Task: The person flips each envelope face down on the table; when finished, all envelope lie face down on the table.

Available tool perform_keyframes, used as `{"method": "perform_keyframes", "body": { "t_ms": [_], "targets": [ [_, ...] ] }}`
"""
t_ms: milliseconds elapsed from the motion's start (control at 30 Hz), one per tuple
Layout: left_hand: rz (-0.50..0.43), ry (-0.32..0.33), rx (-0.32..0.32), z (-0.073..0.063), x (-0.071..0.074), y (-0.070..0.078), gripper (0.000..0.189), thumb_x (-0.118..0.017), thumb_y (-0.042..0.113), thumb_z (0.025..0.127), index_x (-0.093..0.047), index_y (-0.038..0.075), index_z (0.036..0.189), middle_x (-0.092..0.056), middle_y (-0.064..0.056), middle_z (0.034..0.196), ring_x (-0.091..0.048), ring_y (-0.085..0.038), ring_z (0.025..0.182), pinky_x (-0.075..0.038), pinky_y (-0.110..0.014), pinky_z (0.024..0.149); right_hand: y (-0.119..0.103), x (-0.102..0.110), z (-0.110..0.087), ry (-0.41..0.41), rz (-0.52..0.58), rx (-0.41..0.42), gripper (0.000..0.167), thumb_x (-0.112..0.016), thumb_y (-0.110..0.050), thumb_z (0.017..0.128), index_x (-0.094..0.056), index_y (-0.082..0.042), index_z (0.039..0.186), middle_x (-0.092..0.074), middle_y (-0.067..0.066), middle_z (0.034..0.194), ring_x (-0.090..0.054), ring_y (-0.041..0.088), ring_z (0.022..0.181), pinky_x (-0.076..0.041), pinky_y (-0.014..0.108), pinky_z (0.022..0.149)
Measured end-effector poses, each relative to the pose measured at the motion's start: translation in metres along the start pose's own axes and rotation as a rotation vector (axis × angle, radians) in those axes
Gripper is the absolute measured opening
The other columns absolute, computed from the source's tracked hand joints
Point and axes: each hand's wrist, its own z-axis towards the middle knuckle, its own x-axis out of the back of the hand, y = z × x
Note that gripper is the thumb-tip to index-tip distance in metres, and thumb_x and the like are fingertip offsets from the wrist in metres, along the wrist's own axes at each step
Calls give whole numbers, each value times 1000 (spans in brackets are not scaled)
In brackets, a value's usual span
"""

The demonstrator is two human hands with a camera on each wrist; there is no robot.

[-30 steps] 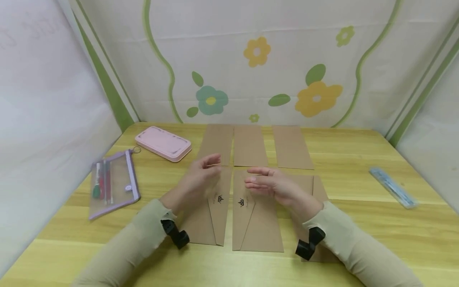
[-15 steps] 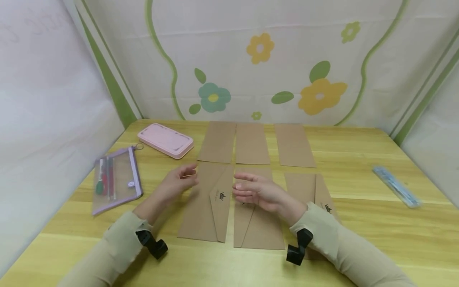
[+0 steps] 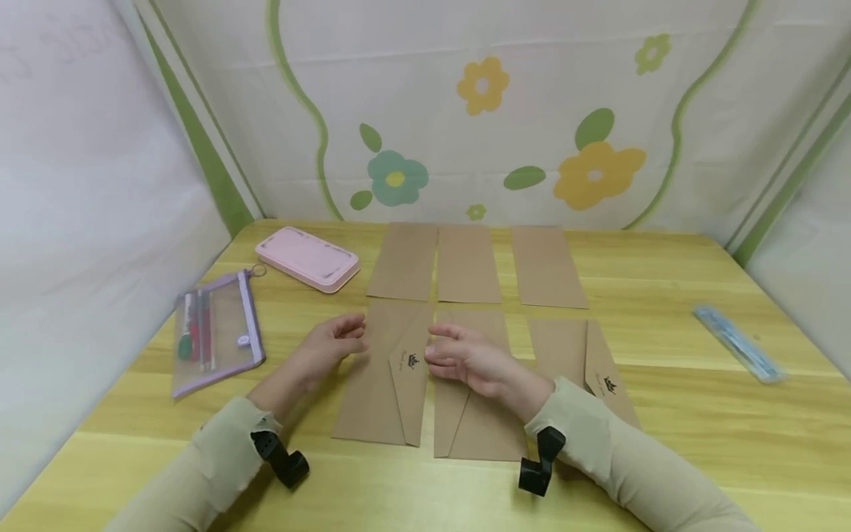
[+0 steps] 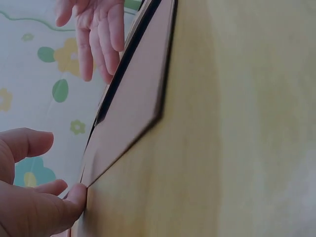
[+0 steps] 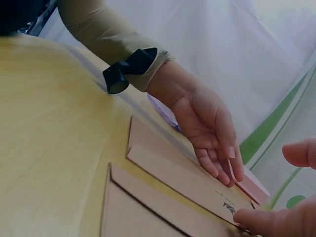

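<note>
Two rows of brown paper envelopes lie on the table. My left hand (image 3: 327, 343) is at the left long edge of the front-left envelope (image 3: 372, 384), its fingers loosely bent and its fingertips close against that edge. Along the opposite edge of the same envelope my right hand (image 3: 482, 362) rests its fingertips, thumb and fingers relaxed. Beneath the right hand lies the front-middle envelope (image 3: 485, 436), its crown print hidden. The front-right envelope (image 3: 558, 343) is partly covered by the right forearm. Neither hand grips anything.
Three envelopes, the middle one (image 3: 468, 264) among them, form the back row. A pink case (image 3: 308, 257) and a clear purple-edged zip pouch (image 3: 222, 325) with pens lie at left. A pale blue packet (image 3: 738, 343) lies at right. Fabric walls surround the wooden table (image 3: 665, 281).
My left hand has moved left from above the front-left envelope to its outer edge. My right hand has shifted left from over the front-middle envelope to the front-left envelope's inner edge.
</note>
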Motion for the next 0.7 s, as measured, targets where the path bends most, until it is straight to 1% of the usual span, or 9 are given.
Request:
{"method": "perform_keyframes", "body": {
  "t_ms": [67, 133, 233, 333, 400, 467, 533, 633, 700],
  "targets": [
    [-28, 3, -6, 1, -1, -2, 57, -50, 2, 91, -25, -9, 141, -29, -24, 145, -27, -33, 135, -26, -38, 110, 2, 0, 0, 8, -8, 6, 66, -50, 1, 87, -15, 8, 143, -21, 30, 145, -32, 40, 130, -32, 46, 106],
    [-74, 11, -11, 2, -1, -4, 54, -48, 1, 92, -25, -11, 140, -28, -26, 145, -27, -33, 135, -31, -32, 108, 4, 0, 1, 12, -17, 11, 67, -50, 0, 87, -15, 9, 143, -20, 30, 146, -32, 39, 131, -33, 46, 106],
    [-121, 37, -21, 2, -1, -7, 51, -46, 1, 93, -27, -13, 138, -30, -28, 142, -34, -31, 131, -40, -20, 98, 6, -1, 2, 10, -30, 14, 67, -51, -1, 86, -16, 9, 142, -17, 30, 147, -29, 40, 132, -32, 46, 107],
    [-173, 82, -21, 1, 0, -8, 48, -46, -1, 93, -31, -12, 137, -33, -29, 141, -47, -18, 120, -44, -13, 88, 5, -2, 3, 7, -48, 13, 68, -52, -2, 86, -17, 9, 142, -17, 29, 148, -28, 40, 133, -31, 46, 107],
    [-199, 106, -23, 0, 1, -9, 47, -45, -2, 93, -32, -12, 137, -35, -28, 141, -52, -8, 110, -45, -12, 86, 5, -2, 3, 11, -54, 9, 67, -52, -2, 86, -18, 9, 143, -18, 28, 148, -29, 40, 133, -31, 46, 107],
    [-219, 129, -21, -1, 1, -10, 46, -45, -3, 93, -34, -11, 136, -40, -25, 138, -53, -1, 103, -45, -12, 85, 5, -4, 4, 16, -57, 5, 67, -53, -2, 86, -19, 8, 142, -19, 28, 148, -29, 39, 132, -31, 46, 107],
    [-238, 148, -27, -2, 2, -10, 46, -47, -4, 91, -36, -11, 136, -49, -19, 131, -54, 1, 99, -46, -12, 85, 5, -5, 5, 23, -53, 4, 66, -53, -2, 86, -20, 8, 142, -20, 28, 148, -31, 39, 132, -31, 46, 107],
    [-263, 174, -43, -5, 4, -10, 47, -49, -6, 89, -37, -12, 135, -59, -4, 113, -55, 0, 95, -47, -12, 82, 6, -8, 8, 24, -58, 7, 65, -53, -1, 85, -21, 9, 142, -21, 28, 147, -31, 39, 132, -32, 47, 106],
    [-288, 181, -61, -7, 6, -9, 48, -49, -8, 88, -36, -13, 134, -61, 4, 101, -56, 0, 93, -47, -13, 80, 7, -11, 10, 19, -56, 12, 65, -53, -1, 85, -21, 9, 141, -20, 29, 147, -30, 40, 132, -31, 47, 106]
  ]
}}
